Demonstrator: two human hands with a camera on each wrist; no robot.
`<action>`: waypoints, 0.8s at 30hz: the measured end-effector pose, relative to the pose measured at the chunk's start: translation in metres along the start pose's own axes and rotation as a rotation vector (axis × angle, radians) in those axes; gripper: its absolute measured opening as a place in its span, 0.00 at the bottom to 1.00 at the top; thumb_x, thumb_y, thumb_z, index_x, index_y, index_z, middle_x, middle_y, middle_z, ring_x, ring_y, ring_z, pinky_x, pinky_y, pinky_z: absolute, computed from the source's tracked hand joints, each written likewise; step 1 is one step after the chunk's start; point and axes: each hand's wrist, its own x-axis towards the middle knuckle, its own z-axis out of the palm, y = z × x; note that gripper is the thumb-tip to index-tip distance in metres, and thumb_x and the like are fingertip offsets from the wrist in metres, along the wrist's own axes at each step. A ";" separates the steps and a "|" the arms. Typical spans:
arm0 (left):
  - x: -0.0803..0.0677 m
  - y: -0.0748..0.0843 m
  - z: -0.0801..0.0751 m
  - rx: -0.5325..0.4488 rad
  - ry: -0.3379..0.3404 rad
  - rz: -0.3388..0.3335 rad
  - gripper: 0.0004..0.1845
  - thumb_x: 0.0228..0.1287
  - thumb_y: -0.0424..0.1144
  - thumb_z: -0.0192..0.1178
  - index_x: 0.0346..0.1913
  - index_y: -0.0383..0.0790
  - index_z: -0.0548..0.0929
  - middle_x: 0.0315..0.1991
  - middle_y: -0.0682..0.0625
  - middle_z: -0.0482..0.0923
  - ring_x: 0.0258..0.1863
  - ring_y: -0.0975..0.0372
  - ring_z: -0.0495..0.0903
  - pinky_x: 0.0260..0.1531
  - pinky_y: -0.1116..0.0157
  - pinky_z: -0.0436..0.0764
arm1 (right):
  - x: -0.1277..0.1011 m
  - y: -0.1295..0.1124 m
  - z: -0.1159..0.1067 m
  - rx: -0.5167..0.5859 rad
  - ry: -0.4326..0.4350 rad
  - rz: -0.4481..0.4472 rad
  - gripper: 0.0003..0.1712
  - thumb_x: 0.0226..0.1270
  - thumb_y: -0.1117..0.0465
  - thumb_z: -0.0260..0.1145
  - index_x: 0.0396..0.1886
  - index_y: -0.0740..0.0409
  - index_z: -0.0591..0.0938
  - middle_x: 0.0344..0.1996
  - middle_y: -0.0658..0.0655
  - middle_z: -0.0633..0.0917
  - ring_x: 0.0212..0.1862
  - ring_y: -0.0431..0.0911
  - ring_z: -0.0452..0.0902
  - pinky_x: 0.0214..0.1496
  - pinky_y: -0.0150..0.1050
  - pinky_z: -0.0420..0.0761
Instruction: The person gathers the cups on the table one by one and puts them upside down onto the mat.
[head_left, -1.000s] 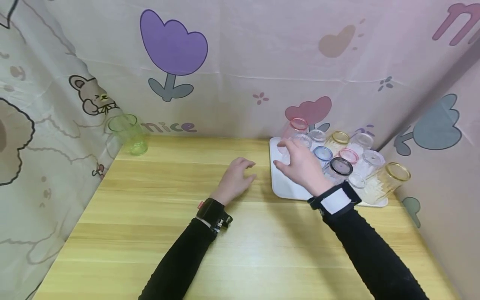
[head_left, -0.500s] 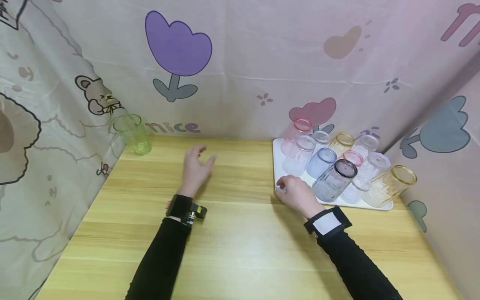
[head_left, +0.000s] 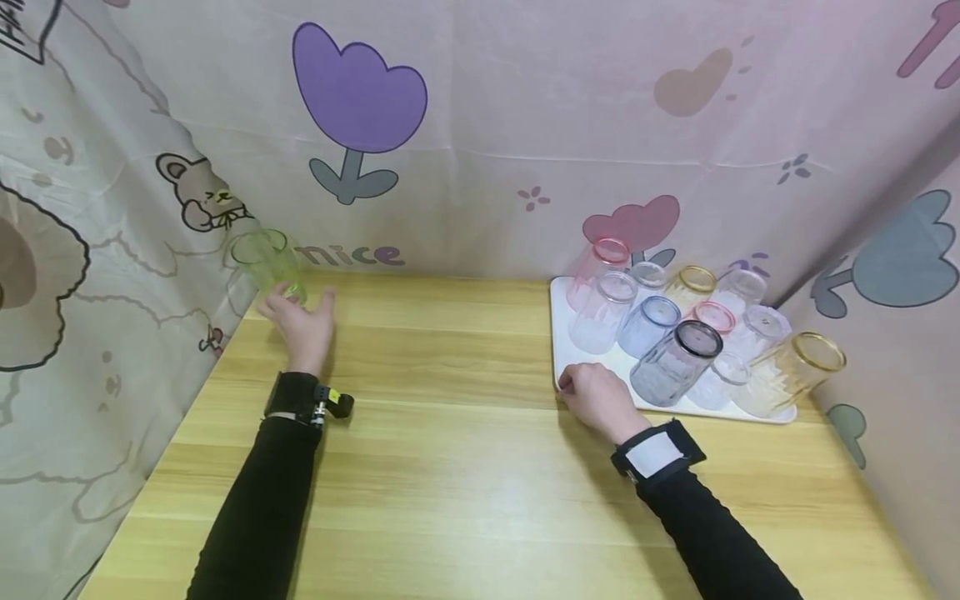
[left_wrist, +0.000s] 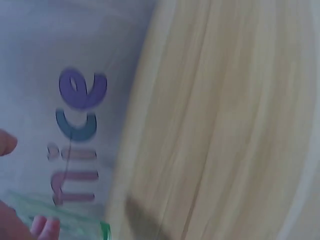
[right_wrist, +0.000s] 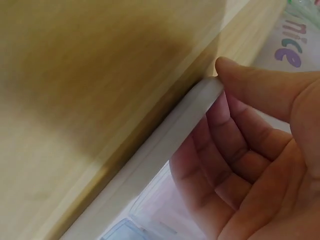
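Note:
A tall, clear green glass (head_left: 262, 254) stands at the far left corner of the table. My left hand (head_left: 302, 337) reaches up at its lower part, fingers overlapping the glass and thumb spread away to the right. In the left wrist view, fingertips (left_wrist: 46, 229) lie in front of the green glass (left_wrist: 82, 226). My right hand (head_left: 600, 402) pinches the near left corner of a white tray (head_left: 561, 333). The right wrist view has the thumb on the outside of the tray rim (right_wrist: 165, 135) and curled fingers on the inner side.
Several clear glasses crowd the tray: a dark grey one (head_left: 675, 367) at the front, a blue one (head_left: 648, 327), a pink one (head_left: 596, 271) at the back, and an amber one (head_left: 787, 375) at the right. Patterned curtains (head_left: 480, 100) hang behind and beside the wooden table (head_left: 450, 483).
My left hand has moved left across the table to the green glass. My right hand has come down from over the tray's glasses to its near left corner and taken hold there.

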 end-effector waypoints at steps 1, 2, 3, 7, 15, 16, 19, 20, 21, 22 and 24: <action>0.005 -0.002 -0.003 -0.002 0.034 -0.003 0.44 0.65 0.47 0.71 0.74 0.38 0.57 0.69 0.42 0.54 0.65 0.51 0.65 0.63 0.62 0.73 | 0.000 -0.001 0.000 -0.007 0.004 0.005 0.04 0.59 0.63 0.76 0.32 0.56 0.88 0.31 0.54 0.89 0.34 0.55 0.85 0.35 0.54 0.84; 0.010 -0.003 -0.006 0.001 0.064 -0.010 0.45 0.65 0.47 0.72 0.75 0.38 0.56 0.70 0.43 0.53 0.66 0.53 0.64 0.64 0.63 0.72 | 0.000 -0.002 -0.001 -0.016 0.008 0.011 0.04 0.58 0.63 0.76 0.31 0.55 0.87 0.31 0.54 0.88 0.34 0.55 0.85 0.33 0.54 0.83; 0.015 -0.004 -0.009 0.010 0.091 -0.010 0.46 0.64 0.47 0.72 0.76 0.38 0.55 0.70 0.43 0.52 0.67 0.54 0.63 0.66 0.65 0.70 | 0.000 -0.003 -0.001 -0.024 0.012 0.016 0.04 0.57 0.63 0.76 0.30 0.55 0.87 0.31 0.54 0.88 0.33 0.56 0.85 0.32 0.55 0.83; 0.035 -0.008 -0.019 0.047 0.139 -0.013 0.52 0.63 0.48 0.73 0.79 0.39 0.50 0.74 0.42 0.50 0.74 0.55 0.57 0.74 0.69 0.59 | 0.000 -0.007 -0.002 -0.053 0.024 0.024 0.06 0.56 0.63 0.76 0.27 0.53 0.85 0.29 0.54 0.86 0.31 0.56 0.83 0.28 0.54 0.81; 0.068 0.000 -0.032 0.123 0.013 -0.122 0.67 0.60 0.61 0.72 0.83 0.47 0.32 0.84 0.46 0.35 0.82 0.59 0.40 0.80 0.62 0.42 | 0.003 -0.008 0.000 -0.085 0.046 0.009 0.08 0.54 0.65 0.76 0.24 0.52 0.83 0.27 0.53 0.85 0.31 0.52 0.83 0.27 0.52 0.80; 0.070 0.001 -0.033 0.140 0.002 -0.129 0.68 0.59 0.62 0.73 0.83 0.47 0.31 0.84 0.46 0.34 0.83 0.59 0.39 0.80 0.62 0.41 | 0.003 -0.008 0.000 -0.085 0.044 0.010 0.08 0.54 0.65 0.76 0.24 0.52 0.83 0.27 0.53 0.85 0.31 0.51 0.82 0.27 0.52 0.80; 0.077 0.002 -0.035 0.185 -0.012 -0.130 0.70 0.58 0.63 0.73 0.83 0.44 0.30 0.84 0.43 0.34 0.83 0.57 0.39 0.80 0.63 0.40 | 0.003 -0.007 0.000 -0.086 0.038 0.015 0.08 0.55 0.65 0.76 0.24 0.52 0.83 0.27 0.52 0.84 0.31 0.51 0.82 0.27 0.52 0.80; 0.079 0.002 -0.035 0.193 -0.010 -0.125 0.70 0.58 0.63 0.73 0.83 0.43 0.31 0.84 0.42 0.35 0.83 0.56 0.40 0.80 0.64 0.40 | 0.003 -0.007 0.000 -0.086 0.036 0.016 0.08 0.55 0.64 0.76 0.24 0.52 0.83 0.27 0.52 0.84 0.31 0.50 0.82 0.27 0.52 0.80; 0.080 0.001 -0.035 0.203 -0.009 -0.121 0.70 0.57 0.63 0.73 0.83 0.42 0.31 0.84 0.42 0.36 0.83 0.55 0.41 0.80 0.65 0.41 | 0.002 -0.007 0.001 -0.088 0.036 0.016 0.09 0.55 0.64 0.76 0.24 0.51 0.83 0.27 0.52 0.84 0.30 0.50 0.82 0.26 0.52 0.80; 0.082 0.000 -0.035 0.210 -0.010 -0.117 0.70 0.57 0.63 0.74 0.83 0.41 0.32 0.84 0.41 0.37 0.83 0.55 0.42 0.80 0.65 0.41 | 0.002 -0.007 0.001 -0.088 0.036 0.018 0.09 0.55 0.64 0.76 0.24 0.51 0.83 0.27 0.52 0.84 0.30 0.50 0.82 0.27 0.52 0.80; 0.085 -0.002 -0.035 0.229 -0.024 -0.117 0.70 0.56 0.65 0.73 0.83 0.41 0.32 0.84 0.41 0.38 0.82 0.54 0.44 0.80 0.65 0.43 | 0.001 -0.006 0.002 -0.092 0.037 0.021 0.09 0.55 0.64 0.76 0.23 0.51 0.82 0.26 0.52 0.84 0.30 0.50 0.82 0.27 0.51 0.80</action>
